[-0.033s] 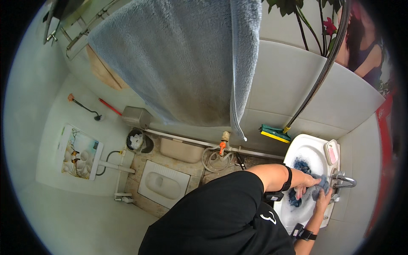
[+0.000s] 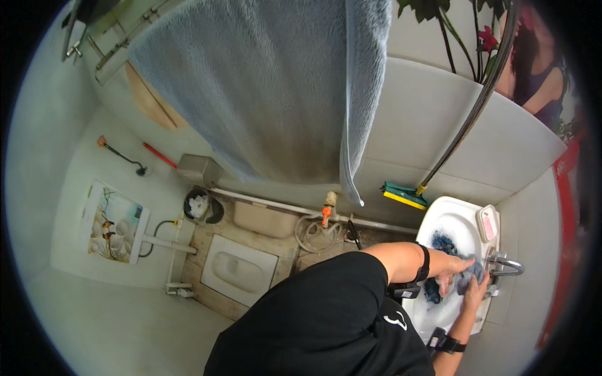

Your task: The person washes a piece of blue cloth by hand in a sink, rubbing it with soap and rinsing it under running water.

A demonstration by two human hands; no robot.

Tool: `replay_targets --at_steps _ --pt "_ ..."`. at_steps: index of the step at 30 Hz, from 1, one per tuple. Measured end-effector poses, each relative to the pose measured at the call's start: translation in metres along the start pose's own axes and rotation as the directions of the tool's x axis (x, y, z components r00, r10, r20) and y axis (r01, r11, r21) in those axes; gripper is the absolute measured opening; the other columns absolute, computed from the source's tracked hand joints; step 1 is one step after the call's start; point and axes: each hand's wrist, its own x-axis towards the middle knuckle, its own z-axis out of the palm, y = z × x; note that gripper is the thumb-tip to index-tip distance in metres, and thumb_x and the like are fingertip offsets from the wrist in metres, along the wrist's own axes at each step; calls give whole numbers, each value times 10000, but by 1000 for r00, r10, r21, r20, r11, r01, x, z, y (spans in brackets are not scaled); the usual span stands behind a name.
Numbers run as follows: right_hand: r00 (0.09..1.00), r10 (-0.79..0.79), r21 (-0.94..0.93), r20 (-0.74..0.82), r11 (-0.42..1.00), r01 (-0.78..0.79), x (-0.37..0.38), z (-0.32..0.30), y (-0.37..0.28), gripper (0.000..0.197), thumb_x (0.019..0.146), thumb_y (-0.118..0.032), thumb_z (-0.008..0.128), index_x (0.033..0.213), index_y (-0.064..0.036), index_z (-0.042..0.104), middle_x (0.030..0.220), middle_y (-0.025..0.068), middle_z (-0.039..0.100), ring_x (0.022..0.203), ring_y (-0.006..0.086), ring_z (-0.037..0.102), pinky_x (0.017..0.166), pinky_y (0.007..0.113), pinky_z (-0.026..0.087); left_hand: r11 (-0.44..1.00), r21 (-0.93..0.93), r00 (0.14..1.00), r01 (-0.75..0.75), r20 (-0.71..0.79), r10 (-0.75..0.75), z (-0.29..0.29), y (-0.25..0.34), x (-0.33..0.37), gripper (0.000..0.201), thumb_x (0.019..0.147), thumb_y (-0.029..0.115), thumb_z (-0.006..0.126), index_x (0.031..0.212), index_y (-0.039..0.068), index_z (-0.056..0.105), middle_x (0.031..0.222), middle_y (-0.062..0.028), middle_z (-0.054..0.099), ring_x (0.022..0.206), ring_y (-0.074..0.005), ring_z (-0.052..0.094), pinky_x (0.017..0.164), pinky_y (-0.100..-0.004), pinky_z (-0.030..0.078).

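Note:
A white washbasin (image 2: pixel 461 205) at the right holds white suds. My left hand (image 2: pixel 448 273) reaches over it from the left, its fingers closed on a wet grey-blue cloth (image 2: pixel 469 276). From below, my right hand (image 2: pixel 475 293) grips the same cloth on its near side, close to the tap (image 2: pixel 506 266). Dark blue wet fabric (image 2: pixel 444 242) lies in the suds, partly covered by my left hand and forearm; I cannot tell whether it joins the cloth in my hands.
A soap dish (image 2: pixel 487 223) with pink soap sits on the basin's far corner. A green-and-yellow brush head (image 2: pixel 404 195) on a long pole leans beside it. A large grey-blue towel (image 2: pixel 263 88) hangs ahead. Left are a squat toilet (image 2: pixel 240 268), a waste bin (image 2: pixel 198 207) and a coiled hose (image 2: pixel 311 236).
The whole view has shifted slightly. The cloth between my hands has changed shape a little, while both hands keep hold of it over the basin.

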Motion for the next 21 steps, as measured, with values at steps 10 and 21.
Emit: replay_targets --at_steps 10,21 --pt "984 -176 -419 -24 895 150 10 5 15 304 855 -255 426 1066 -37 420 972 65 504 838 157 486 746 257 391 855 -387 845 -344 -526 102 25 10 37 165 751 176 471 791 43 560 752 -119 558 700 -241 554 595 -428 412" --pt "917 71 486 391 831 -272 -48 15 -17 418 758 -135 498 1147 -52 370 1045 109 481 908 207 511 742 307 440 734 643 603 -217 -503 619 45 8 47 113 582 67 585 690 35 598 768 -158 593 742 -268 583 640 -375 450"
